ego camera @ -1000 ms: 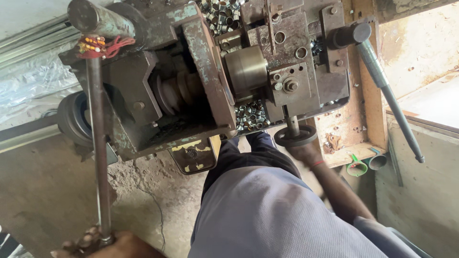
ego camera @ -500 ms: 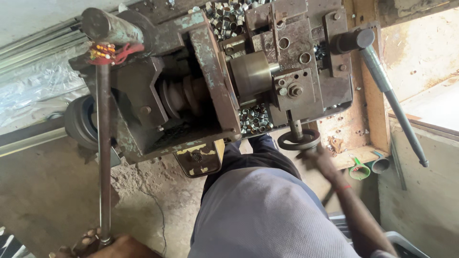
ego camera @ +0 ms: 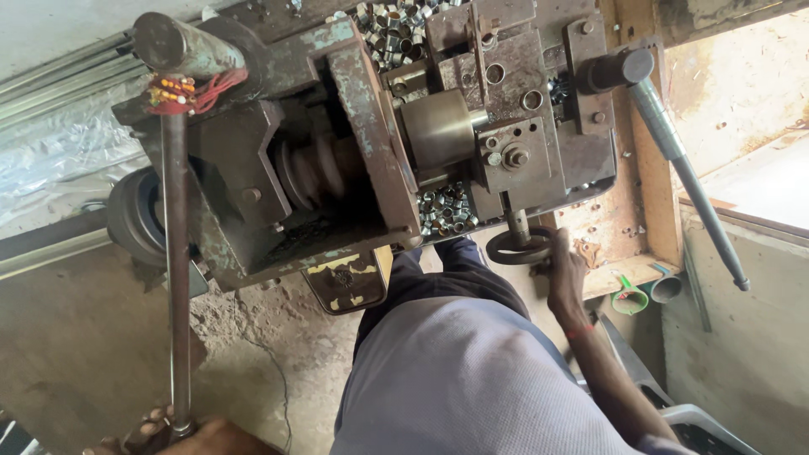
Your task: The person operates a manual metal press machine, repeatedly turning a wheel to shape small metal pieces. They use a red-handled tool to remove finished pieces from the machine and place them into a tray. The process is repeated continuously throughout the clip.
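Head view: metal rings (ego camera: 445,209) in machine tray (ego camera: 497,221).

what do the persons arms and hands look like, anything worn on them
Both hands are bare, no gloves. The right hand has a thin red band round the wrist, and the forearm above it is uncovered, no sleeve in view. Only the knuckles of the left hand show at the bottom edge, so any sleeve there can't be told.
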